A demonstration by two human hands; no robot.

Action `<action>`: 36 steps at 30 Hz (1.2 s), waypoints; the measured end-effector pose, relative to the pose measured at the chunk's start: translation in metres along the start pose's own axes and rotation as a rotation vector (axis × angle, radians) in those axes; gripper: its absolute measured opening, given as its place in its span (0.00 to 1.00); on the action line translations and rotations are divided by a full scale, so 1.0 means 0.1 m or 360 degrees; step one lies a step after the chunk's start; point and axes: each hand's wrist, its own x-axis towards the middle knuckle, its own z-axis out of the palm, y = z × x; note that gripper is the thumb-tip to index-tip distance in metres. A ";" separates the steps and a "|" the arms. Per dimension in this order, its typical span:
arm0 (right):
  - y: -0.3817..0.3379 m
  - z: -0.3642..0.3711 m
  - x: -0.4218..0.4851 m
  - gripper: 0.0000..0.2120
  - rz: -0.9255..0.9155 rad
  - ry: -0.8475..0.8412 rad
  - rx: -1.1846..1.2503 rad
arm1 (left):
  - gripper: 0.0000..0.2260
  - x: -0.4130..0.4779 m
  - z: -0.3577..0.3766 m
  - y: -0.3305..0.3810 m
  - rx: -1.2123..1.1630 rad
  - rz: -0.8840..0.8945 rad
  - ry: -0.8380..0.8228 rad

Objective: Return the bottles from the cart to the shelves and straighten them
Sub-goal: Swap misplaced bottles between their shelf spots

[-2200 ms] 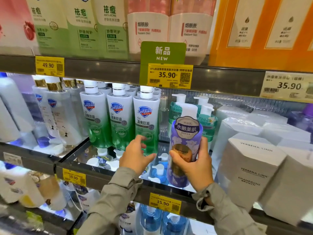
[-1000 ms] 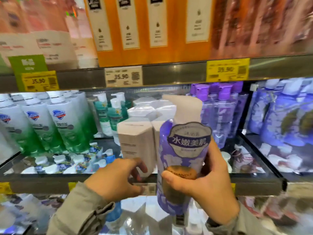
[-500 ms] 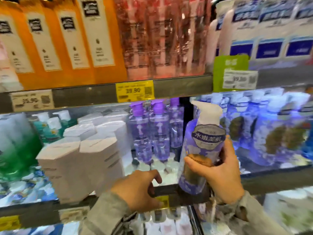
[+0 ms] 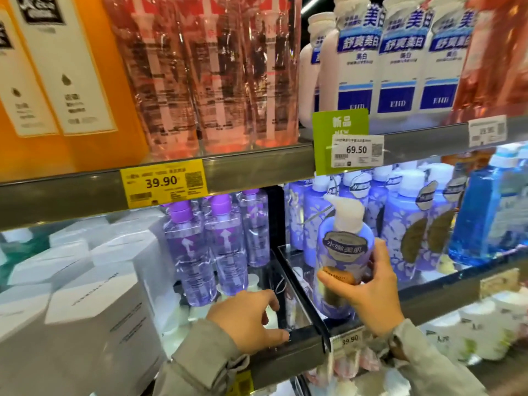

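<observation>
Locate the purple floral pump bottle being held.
In the head view, right of centre, the right hand grips the purple floral pump bottle at the shelf front edge, before the matching floral bottles.

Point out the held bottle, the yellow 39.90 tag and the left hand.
Held bottle (image 4: 346, 247): head view, grey label.
Yellow tag (image 4: 161, 182): head view, printed price.
Left hand (image 4: 245, 321): head view, its back.
</observation>
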 end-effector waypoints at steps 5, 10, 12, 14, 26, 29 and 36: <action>0.16 -0.08 0.08 0.28 0.0055 0.0095 -0.0085 | 0.20 0.17 -0.01 -0.05 0.0024 0.0077 -0.0004; 0.26 -0.10 0.16 0.28 0.0191 -0.0069 -0.0167 | 0.19 0.35 0.07 -0.05 -0.0017 0.0161 0.0091; 0.30 -0.09 0.18 0.28 0.0214 -0.0096 -0.0185 | 0.19 0.41 0.09 -0.05 -0.0026 0.0185 0.0058; 0.32 -0.12 0.20 0.29 0.0212 -0.0102 -0.0196 | 0.19 0.45 0.10 -0.05 -0.0024 0.0197 0.0028; 0.35 -0.62 0.47 0.28 0.0175 -0.0245 -0.0282 | 0.19 0.92 0.13 0.43 -0.0065 0.0093 -0.0002; 0.36 -0.74 0.47 0.31 0.0202 -0.0317 -0.0232 | 0.19 0.97 0.15 0.53 -0.0061 0.0021 0.0049; 0.42 -0.87 0.46 0.31 0.0213 -0.0322 -0.0142 | 0.17 0.98 0.19 0.58 -0.0056 -0.0122 0.0070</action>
